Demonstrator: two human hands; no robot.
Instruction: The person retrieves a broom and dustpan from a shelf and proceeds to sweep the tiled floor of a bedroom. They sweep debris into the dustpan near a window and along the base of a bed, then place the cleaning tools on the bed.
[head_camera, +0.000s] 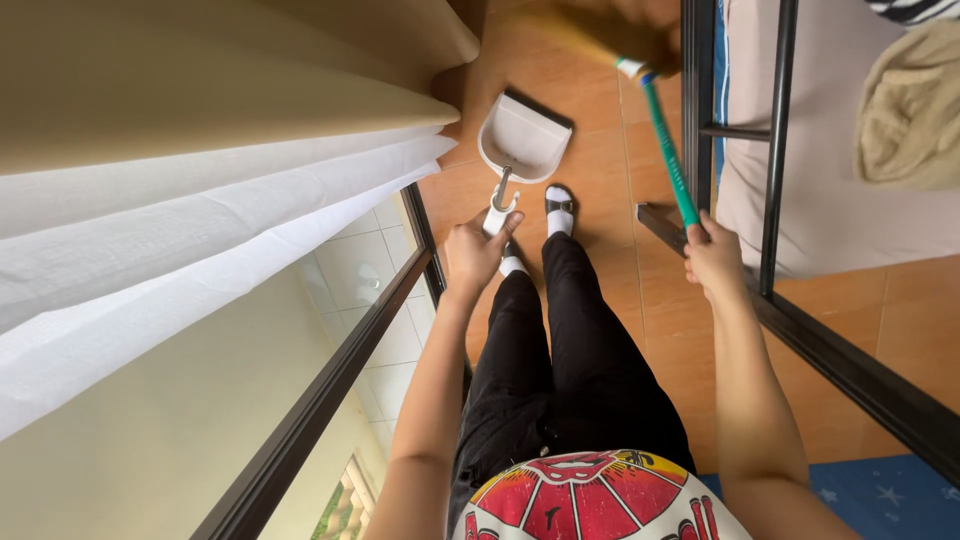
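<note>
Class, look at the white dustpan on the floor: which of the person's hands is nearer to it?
Left. The left hand grips the dustpan by its handle; the right hand holds the green broom handle, off to its side.

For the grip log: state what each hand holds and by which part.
Left hand grips the white plastic dustpan at its handle's top end. Right hand grips the green-handled broom at its stick's near end.

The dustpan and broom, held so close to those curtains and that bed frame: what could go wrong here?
The left hand holds the white dustpan by its handle beside the curtains; a swing could brush dirt onto the cloth. The right hand holds the green broom right next to the black bed frame, so the stick may knock it. The blurred bristles suggest fast sweeping, which might scatter dust past the pan.
</note>
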